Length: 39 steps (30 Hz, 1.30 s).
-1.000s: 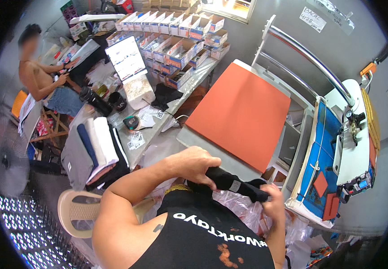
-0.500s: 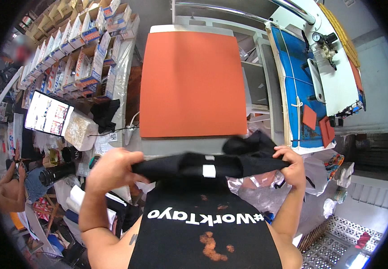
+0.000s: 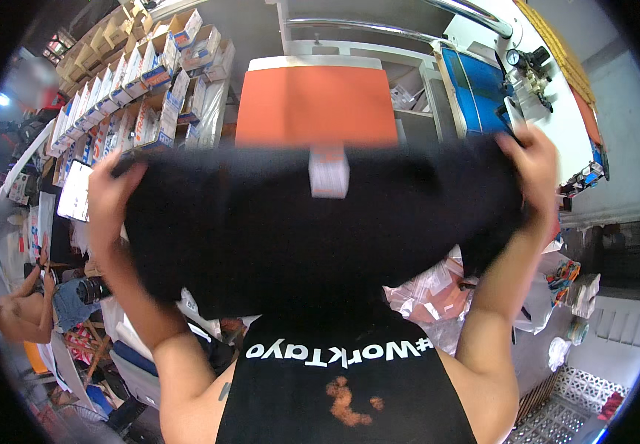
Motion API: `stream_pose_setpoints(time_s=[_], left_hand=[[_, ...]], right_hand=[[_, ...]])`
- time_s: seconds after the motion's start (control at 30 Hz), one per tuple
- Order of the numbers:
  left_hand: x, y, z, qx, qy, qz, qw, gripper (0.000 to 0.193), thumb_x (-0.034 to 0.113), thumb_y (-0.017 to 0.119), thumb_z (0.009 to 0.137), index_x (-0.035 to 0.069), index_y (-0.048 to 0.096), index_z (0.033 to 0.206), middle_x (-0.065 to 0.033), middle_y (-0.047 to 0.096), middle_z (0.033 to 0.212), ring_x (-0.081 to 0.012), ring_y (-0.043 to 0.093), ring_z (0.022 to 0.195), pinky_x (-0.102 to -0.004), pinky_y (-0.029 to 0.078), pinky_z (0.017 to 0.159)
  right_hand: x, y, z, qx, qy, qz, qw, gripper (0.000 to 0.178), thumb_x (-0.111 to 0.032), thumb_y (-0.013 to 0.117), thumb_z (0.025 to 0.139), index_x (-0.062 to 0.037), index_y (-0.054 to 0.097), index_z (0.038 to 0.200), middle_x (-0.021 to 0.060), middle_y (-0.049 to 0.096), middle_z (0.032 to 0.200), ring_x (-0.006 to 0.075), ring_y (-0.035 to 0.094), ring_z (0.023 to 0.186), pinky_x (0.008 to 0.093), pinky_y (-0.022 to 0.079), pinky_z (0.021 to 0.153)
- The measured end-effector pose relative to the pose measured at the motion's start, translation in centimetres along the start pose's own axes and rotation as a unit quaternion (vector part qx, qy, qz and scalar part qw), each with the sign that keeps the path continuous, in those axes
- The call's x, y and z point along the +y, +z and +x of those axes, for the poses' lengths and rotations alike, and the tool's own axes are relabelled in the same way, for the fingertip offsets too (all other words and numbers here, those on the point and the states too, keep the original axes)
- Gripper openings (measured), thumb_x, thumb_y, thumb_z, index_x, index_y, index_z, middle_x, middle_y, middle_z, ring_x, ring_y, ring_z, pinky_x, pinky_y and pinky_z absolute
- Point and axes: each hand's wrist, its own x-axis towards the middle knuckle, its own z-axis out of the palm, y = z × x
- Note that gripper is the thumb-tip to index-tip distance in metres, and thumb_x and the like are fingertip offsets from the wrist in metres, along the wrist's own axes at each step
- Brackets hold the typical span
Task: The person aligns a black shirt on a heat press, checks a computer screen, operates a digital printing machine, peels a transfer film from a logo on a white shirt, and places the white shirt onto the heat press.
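Black fabric garment (image 3: 297,244), spread wide: pinched in left grip (image 3: 112,194) and right grip (image 3: 534,169); could sag from uneven tension.

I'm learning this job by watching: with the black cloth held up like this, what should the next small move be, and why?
Probably lower the black cloth toward the orange pad: the left hand and right hand hold it spread wide between them, and the flat pad shows just past its far edge.
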Motion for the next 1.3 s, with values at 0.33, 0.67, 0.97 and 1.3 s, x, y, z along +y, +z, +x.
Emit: stream_pose_setpoints(time_s=[0.33, 0.67, 0.97, 1.3], left_hand=[[-16.2, 17.0, -10.2, -0.012, -0.172, 0.02, 0.985, 0.043, 0.038, 0.061, 0.1, -0.003, 0.069, 0.109, -0.0184, 0.071, 0.106, -0.0282, 0.067, 0.104, -0.0394, 0.05, 0.093], [-24.4, 18.5, -14.0, 0.092, -0.347, -0.528, 0.77, 0.034, 0.035, 0.051, 0.106, 0.003, 0.061, 0.114, -0.0139, 0.07, 0.111, -0.0268, 0.069, 0.099, -0.0398, 0.055, 0.092], [-21.8, 14.9, -20.3, 0.059, -0.359, -0.071, 0.929, 0.022, 0.027, 0.073, 0.093, 0.006, 0.066, 0.09, -0.0004, 0.062, 0.08, -0.0126, 0.057, 0.074, -0.0312, 0.048, 0.07], [-21.4, 0.5, 11.0, 0.221, 0.013, 0.363, 0.905, 0.028, 0.014, 0.064, 0.087, 0.012, 0.063, 0.114, -0.0102, 0.061, 0.122, -0.0325, 0.057, 0.116, -0.0481, 0.043, 0.1]], right_hand=[[12.9, 23.7, -11.6, -0.065, 0.232, 0.051, 0.969, 0.051, -0.045, 0.068, 0.094, 0.0004, 0.067, 0.117, 0.0163, 0.07, 0.114, 0.0334, 0.066, 0.107, 0.0437, 0.049, 0.096], [18.1, 24.0, -13.5, 0.037, 0.339, 0.523, 0.781, 0.021, -0.024, 0.063, 0.101, -0.0035, 0.065, 0.107, 0.0067, 0.069, 0.107, 0.0183, 0.064, 0.099, 0.0326, 0.051, 0.093], [16.5, 19.9, -17.7, -0.056, 0.387, 0.057, 0.919, 0.029, -0.024, 0.071, 0.094, 0.0008, 0.066, 0.108, 0.0103, 0.067, 0.107, 0.0204, 0.059, 0.107, 0.0341, 0.044, 0.097], [2.4, 30.3, -12.3, -0.148, -0.047, -0.235, 0.959, 0.063, -0.042, 0.06, 0.095, -0.0087, 0.048, 0.147, 0.0202, 0.036, 0.158, 0.0403, 0.025, 0.149, 0.059, 0.016, 0.121]])
